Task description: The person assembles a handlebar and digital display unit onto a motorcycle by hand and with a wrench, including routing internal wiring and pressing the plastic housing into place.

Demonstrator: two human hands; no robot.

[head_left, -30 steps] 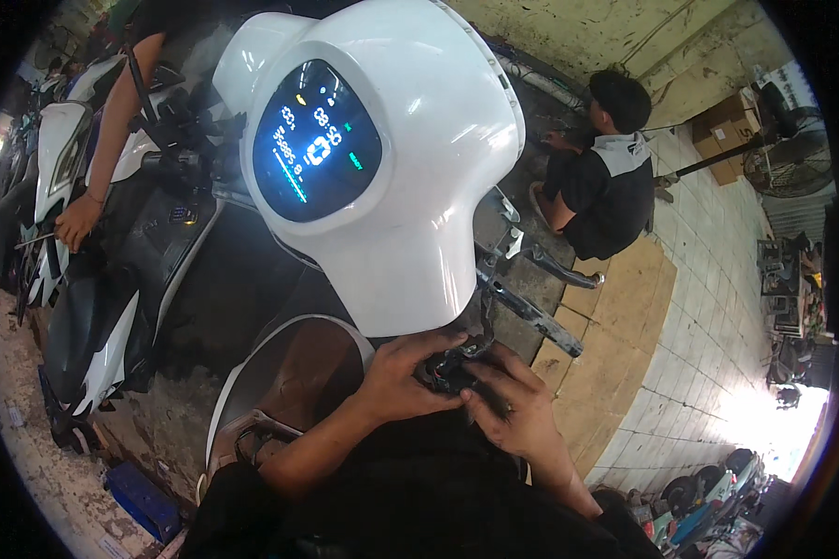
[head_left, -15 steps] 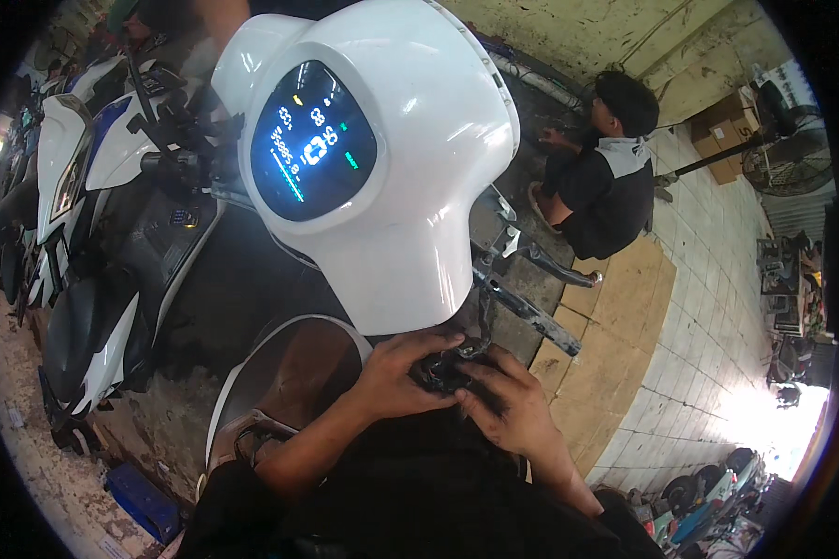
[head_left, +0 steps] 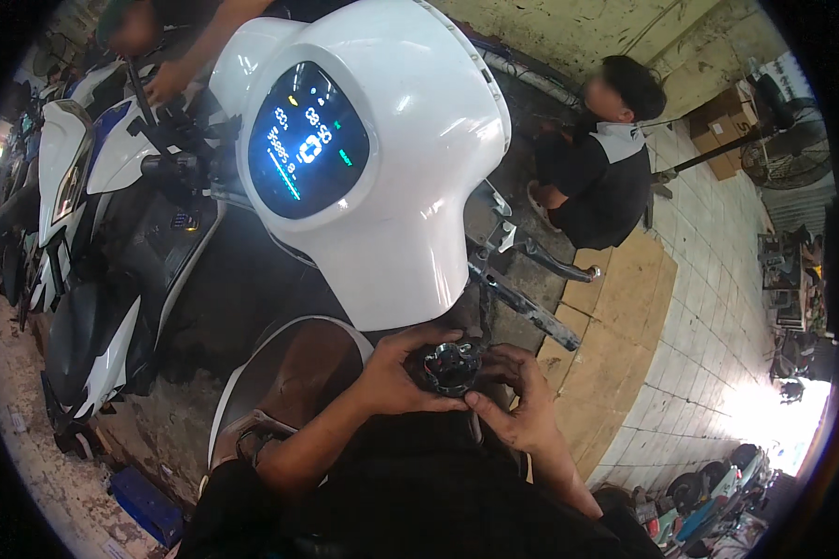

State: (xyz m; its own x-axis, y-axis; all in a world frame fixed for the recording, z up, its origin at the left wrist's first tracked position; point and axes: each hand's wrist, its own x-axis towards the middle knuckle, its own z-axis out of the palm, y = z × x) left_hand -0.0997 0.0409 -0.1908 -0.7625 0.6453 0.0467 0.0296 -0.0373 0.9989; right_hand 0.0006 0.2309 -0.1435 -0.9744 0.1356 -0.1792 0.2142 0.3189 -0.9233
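Observation:
Between my hands, below a white scooter headset cover (head_left: 382, 261), is a small round black housing (head_left: 451, 366) with its hollow side facing up; small parts inside are too fine to make out. My left hand (head_left: 396, 380) wraps round its left side. On the right, my right hand (head_left: 524, 410) grips it with curled fingers and thumb. A dark cable (head_left: 484, 312) runs down close behind the housing; whether they join is hidden. The cover carries a lit dark display (head_left: 309, 140). A bare metal handlebar end (head_left: 531, 312) sticks out to the cover's right.
One person (head_left: 611, 149) squats at the far right near cardboard sheeting (head_left: 615, 345). Another person's arm (head_left: 191, 65) reaches in at the top left, beside parked scooters (head_left: 98, 345). A blue box (head_left: 146, 506) lies lower left; a standing fan (head_left: 788, 149) is far right.
The housing has been turned so its hollow side shows, and my right fingers have shifted to its right side. The other person's arm at the top left has come further into view.

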